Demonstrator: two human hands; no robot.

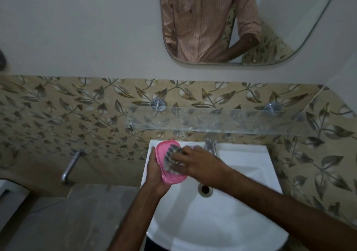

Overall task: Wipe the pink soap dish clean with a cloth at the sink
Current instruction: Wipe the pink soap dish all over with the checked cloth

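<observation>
The pink soap dish (161, 155) is an oval plastic tray, tilted on edge over the left rim of the white sink (247, 165). My left hand (155, 175) grips it from below and behind. My right hand (201, 166) presses a grey-and-white cloth (171, 159) against the dish's inner face; the cloth is blurred and partly hidden under the fingers.
A chrome tap (210, 144) stands at the back of the sink, right behind my right hand. The drain (205, 189) lies below my right wrist. A glass shelf (222, 121) juts out above the tap. Another wall tap (70, 166) sticks out at left. A mirror (241, 20) hangs above.
</observation>
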